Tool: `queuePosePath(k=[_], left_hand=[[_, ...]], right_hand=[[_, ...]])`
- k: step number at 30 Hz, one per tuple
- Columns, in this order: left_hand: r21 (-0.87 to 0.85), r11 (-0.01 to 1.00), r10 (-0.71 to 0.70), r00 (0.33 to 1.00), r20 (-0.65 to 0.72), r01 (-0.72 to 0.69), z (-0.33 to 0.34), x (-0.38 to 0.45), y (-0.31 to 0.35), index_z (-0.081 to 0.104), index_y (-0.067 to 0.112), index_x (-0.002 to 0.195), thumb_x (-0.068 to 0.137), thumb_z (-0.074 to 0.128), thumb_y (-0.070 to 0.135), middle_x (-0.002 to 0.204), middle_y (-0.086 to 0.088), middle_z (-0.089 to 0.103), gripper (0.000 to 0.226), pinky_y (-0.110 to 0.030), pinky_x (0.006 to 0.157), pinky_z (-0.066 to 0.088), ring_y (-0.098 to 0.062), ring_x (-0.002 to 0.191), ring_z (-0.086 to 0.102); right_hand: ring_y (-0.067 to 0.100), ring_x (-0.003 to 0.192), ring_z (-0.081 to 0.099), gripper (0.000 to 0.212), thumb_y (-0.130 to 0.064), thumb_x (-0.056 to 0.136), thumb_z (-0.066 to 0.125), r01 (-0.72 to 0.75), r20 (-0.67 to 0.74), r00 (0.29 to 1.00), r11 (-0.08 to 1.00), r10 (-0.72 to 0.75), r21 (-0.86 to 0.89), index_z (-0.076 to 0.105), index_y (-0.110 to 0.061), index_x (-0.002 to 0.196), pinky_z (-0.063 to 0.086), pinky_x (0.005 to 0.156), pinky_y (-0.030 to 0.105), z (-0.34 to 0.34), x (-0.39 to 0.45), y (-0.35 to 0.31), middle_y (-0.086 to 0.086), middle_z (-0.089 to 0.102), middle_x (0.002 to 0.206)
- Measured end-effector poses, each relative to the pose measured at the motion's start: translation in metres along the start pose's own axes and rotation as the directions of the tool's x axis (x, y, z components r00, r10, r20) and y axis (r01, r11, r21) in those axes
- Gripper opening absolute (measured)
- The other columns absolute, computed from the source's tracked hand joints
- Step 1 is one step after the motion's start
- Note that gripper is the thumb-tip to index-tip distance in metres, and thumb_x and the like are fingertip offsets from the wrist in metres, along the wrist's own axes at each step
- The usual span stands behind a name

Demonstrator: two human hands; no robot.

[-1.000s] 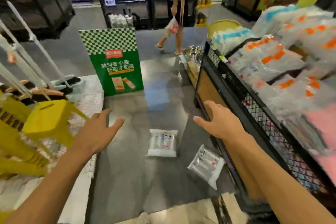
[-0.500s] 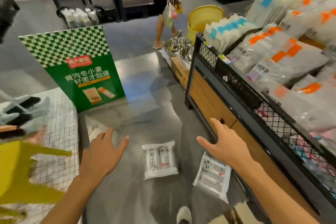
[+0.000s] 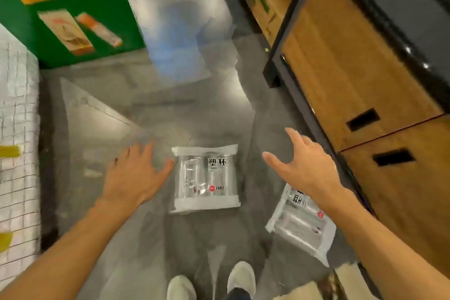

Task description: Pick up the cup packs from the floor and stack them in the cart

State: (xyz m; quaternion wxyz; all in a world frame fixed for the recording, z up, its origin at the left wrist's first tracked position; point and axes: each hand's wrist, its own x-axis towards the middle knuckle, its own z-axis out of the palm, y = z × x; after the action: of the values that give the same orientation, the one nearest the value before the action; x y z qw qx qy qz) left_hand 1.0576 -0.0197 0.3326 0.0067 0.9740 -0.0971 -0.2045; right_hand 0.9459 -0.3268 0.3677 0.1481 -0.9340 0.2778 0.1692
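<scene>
Cup packs: two are lying on the grey floor; the centre pack flat between the hands, the second pack near right, partly hidden under the right forearm.
Left hand: fingers spread, empty, being held just left of the centre pack.
Right hand: fingers apart, empty, being held above right.
Cart: wooden-panelled side is being seen at right.
Progress: nothing is being gripped yet; judged as both packs left to lift and stack.

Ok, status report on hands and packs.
Left hand open, right hand open, both empty. Centre cup pack flat on floor, untouched. Second cup pack partly under right forearm. Nothing blocking.
</scene>
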Motion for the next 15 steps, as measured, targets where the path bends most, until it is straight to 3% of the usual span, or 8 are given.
queuePosePath(k=[4, 10, 13, 15], left_hand=[[-0.125, 0.99, -0.055, 0.993, 0.1, 0.068, 0.151, 0.074, -0.014, 0.033, 0.024, 0.155, 0.095, 0.036, 0.072, 0.148, -0.013, 0.049, 0.077, -0.05, 0.105, 0.038, -0.036, 0.134, 0.048], [-0.448, 0.858, -0.112, 0.942, 0.318, 0.253, 0.348, 0.163, -0.035, 0.02, 0.029, 0.158, 0.079, 0.039, 0.093, 0.151, -0.019, 0.045, 0.103, -0.057, 0.109, 0.037, -0.041, 0.139, 0.046], [-0.532, 0.804, -0.112, 0.946, 0.305, 0.267, 0.4, 0.188, -0.034, 0.026, 0.021, 0.155, 0.084, 0.046, 0.085, 0.152, -0.016, 0.044, 0.098, -0.052, 0.108, 0.037, -0.04, 0.135, 0.048], [-0.607, 0.764, -0.099, 0.969, 0.224, 0.219, 0.416, 0.197, -0.03, 0.035, 0.015, 0.146, 0.079, 0.053, 0.083, 0.139, -0.015, 0.053, 0.097, -0.053, 0.104, 0.044, -0.039, 0.122, 0.056]], right_hand=[[0.032, 0.145, 0.045, 0.093, -0.08, 0.09, 0.054, -0.117, 0.103, 0.989, 0.986, 0.105, 0.122, 0.025, -0.031, 0.164, 0.043, 0.109, 0.048, 0.149, 0.074, 0.01, 0.003, 0.045, 0.162], [0.034, 0.152, 0.037, 0.109, -0.082, 0.081, 0.065, -0.268, 0.239, 0.954, 0.872, 0.18, 0.41, 0.021, -0.029, 0.166, 0.037, 0.116, 0.049, 0.349, 0.158, 0.019, 0.004, 0.042, 0.166], [0.032, 0.153, 0.036, 0.119, -0.086, 0.075, 0.067, -0.303, 0.269, 0.945, 0.803, 0.184, 0.513, 0.018, -0.031, 0.167, 0.036, 0.119, 0.052, 0.413, 0.183, 0.023, 0.004, 0.038, 0.168], [0.032, 0.15, 0.04, 0.113, -0.084, 0.078, 0.066, -0.301, 0.254, 0.949, 0.787, 0.189, 0.539, 0.021, -0.03, 0.167, 0.04, 0.116, 0.052, 0.439, 0.194, 0.024, 0.005, 0.037, 0.166]])
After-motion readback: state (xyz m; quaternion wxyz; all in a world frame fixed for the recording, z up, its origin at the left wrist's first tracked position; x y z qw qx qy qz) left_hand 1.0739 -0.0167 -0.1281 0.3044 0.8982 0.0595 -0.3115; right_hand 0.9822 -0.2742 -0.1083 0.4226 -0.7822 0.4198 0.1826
